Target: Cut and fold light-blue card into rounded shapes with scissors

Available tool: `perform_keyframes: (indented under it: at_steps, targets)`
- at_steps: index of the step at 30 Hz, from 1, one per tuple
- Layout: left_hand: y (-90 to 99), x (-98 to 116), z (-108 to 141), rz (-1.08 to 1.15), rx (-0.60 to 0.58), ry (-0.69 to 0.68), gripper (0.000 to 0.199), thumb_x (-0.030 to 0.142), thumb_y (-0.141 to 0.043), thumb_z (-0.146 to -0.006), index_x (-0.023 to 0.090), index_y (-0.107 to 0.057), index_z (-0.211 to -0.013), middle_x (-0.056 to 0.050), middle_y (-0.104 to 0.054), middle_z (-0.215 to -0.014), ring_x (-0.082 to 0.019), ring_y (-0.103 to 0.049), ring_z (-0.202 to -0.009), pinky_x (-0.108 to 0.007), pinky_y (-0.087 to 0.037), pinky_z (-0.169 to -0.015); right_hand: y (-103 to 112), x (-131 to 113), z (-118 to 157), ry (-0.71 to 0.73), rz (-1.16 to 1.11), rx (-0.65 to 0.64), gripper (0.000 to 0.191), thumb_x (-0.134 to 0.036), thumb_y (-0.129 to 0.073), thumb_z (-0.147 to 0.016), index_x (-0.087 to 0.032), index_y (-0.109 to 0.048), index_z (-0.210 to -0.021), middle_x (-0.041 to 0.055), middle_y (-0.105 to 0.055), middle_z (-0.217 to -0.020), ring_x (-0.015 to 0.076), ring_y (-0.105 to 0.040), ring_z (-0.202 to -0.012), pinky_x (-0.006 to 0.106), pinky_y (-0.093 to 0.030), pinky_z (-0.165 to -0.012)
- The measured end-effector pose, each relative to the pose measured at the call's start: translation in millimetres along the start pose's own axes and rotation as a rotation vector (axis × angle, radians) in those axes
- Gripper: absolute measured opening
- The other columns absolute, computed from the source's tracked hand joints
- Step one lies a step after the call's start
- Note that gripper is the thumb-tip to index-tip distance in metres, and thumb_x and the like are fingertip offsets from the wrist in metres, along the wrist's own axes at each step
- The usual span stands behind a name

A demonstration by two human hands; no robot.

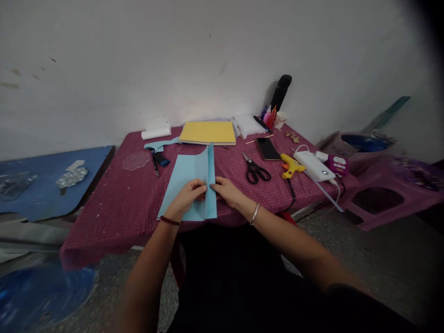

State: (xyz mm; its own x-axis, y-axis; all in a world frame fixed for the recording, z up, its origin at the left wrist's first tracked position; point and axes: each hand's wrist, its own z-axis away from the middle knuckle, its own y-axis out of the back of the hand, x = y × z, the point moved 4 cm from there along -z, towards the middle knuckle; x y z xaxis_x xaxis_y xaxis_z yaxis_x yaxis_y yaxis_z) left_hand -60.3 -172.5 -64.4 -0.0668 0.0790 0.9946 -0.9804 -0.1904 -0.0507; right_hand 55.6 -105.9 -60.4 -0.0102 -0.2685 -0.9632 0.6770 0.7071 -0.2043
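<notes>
A light blue sheet of paper [183, 180] lies at the table's front edge, its right part folded up into a standing strip. My left hand [190, 195] rests over the sheet, thumb and fingers pinching the left side of the raised fold. From the other side, my right hand [226, 190] has its thumb and fingers closed on the fold's right edge. Some of its fingertips are hidden behind the paper. Black-handled scissors [255, 170] lie to the right of the hands, with their blades pointing away.
Yellow paper [208, 132] tops a stack at the back. Blue scraps [161, 145] and a craft knife [154, 164] lie left. On the right are a phone [268, 149], a yellow glue gun [290, 166], a white power bank [314, 165], glue bottles [270, 118] and a paper cup [280, 120].
</notes>
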Motion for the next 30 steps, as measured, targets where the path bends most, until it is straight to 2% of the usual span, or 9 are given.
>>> perform_keyframes:
  at_steps: [2,5,7,10,13,18,23,27,30]
  targets:
    - [-0.1,-0.9,0.4,0.002,-0.007,0.010,0.028,0.041,-0.066,-0.075,0.016,-0.053,-0.073,0.004,-0.053,-0.064,-0.009,-0.051,-0.056,-0.021,-0.044,-0.055,6.1,2.6,-2.3,0.043,0.056,0.057,0.016,-0.017,-0.054,-0.075,-0.019,-0.050,-0.090,-0.0037,-0.055,-0.067,0.0101,-0.051,-0.051,0.022,-0.045,-0.047]
    - [0.2,-3.1,0.0,-0.005,-0.007,0.013,0.029,0.043,-0.065,-0.076,0.016,-0.053,-0.073,0.003,-0.053,-0.066,-0.009,-0.052,-0.058,-0.022,-0.045,-0.056,15.7,2.0,-3.3,0.214,0.186,0.210,0.044,-0.019,-0.057,-0.072,-0.022,-0.042,-0.113,-0.0030,-0.058,-0.077,0.0128,-0.055,-0.060,0.025,-0.045,-0.053]
    - [-0.2,-3.8,-0.1,-0.012,-0.009,0.009,0.030,0.045,-0.064,-0.077,0.017,-0.053,-0.072,0.003,-0.052,-0.065,-0.009,-0.052,-0.058,-0.022,-0.046,-0.057,17.3,-0.4,-1.9,0.330,0.291,0.263,0.040,-0.020,-0.058,-0.071,-0.022,-0.044,-0.108,-0.0027,-0.058,-0.080,0.0134,-0.055,-0.067,0.026,-0.045,-0.060]
    - [-2.2,-1.7,0.9,-0.024,-0.027,-0.004,0.033,0.048,-0.063,-0.077,0.016,-0.054,-0.072,0.003,-0.051,-0.064,-0.009,-0.051,-0.057,-0.022,-0.044,-0.057,11.5,-3.0,-0.6,0.380,0.440,0.197,0.014,-0.033,-0.055,-0.077,-0.020,-0.051,-0.081,-0.0025,-0.053,-0.073,0.0139,-0.051,-0.070,0.027,-0.042,-0.066]
    - [-4.8,2.6,3.1,-0.041,-0.062,-0.014,0.035,0.048,-0.068,-0.073,0.015,-0.055,-0.070,0.003,-0.050,-0.063,-0.009,-0.048,-0.057,-0.021,-0.042,-0.056,6.4,-3.8,0.0,0.336,0.482,0.125,0.029,-0.045,-0.050,-0.080,-0.019,-0.048,-0.065,-0.0031,-0.047,-0.064,0.0138,-0.046,-0.066,0.027,-0.038,-0.063]
    - [-4.3,4.1,4.2,-0.075,-0.086,-0.048,0.035,0.047,-0.064,-0.077,0.017,-0.052,-0.066,0.005,-0.046,-0.060,-0.008,-0.045,-0.055,-0.021,-0.040,-0.056,4.1,-0.6,0.1,0.263,0.468,0.082,0.026,-0.041,-0.054,-0.075,-0.019,-0.047,-0.062,-0.0042,-0.044,-0.061,0.0122,-0.041,-0.061,0.026,-0.034,-0.060]
    - [-2.6,-2.7,2.5,-0.033,-0.096,-0.034,0.030,0.045,-0.061,-0.079,0.016,-0.057,-0.074,0.002,-0.053,-0.068,-0.010,-0.051,-0.061,-0.024,-0.045,-0.061,3.6,2.1,0.6,0.156,0.386,0.088,0.034,-0.047,-0.052,-0.077,-0.019,-0.047,-0.059,-0.0034,-0.044,-0.057,0.0116,-0.039,-0.057,0.026,-0.033,-0.055]
    - [-2.6,-2.9,2.6,-0.014,-0.076,-0.023,0.025,0.039,-0.064,-0.076,0.016,-0.056,-0.070,0.002,-0.054,-0.064,-0.010,-0.051,-0.058,-0.025,-0.044,-0.060,6.3,-1.0,3.8,0.067,0.339,0.057,0.026,-0.036,-0.058,-0.074,-0.019,-0.048,-0.057,-0.0044,-0.044,-0.052,0.0102,-0.039,-0.051,0.024,-0.031,-0.048]
    - [-1.9,-2.0,2.7,-0.003,-0.051,-0.019,0.023,0.036,-0.065,-0.075,0.016,-0.055,-0.068,0.002,-0.055,-0.063,-0.009,-0.051,-0.057,-0.025,-0.044,-0.059,8.9,0.5,5.0,-0.035,0.222,-0.033,0.017,-0.028,-0.059,-0.072,-0.018,-0.051,-0.060,-0.0040,-0.050,-0.053,0.0099,-0.044,-0.049,0.023,-0.036,-0.048]
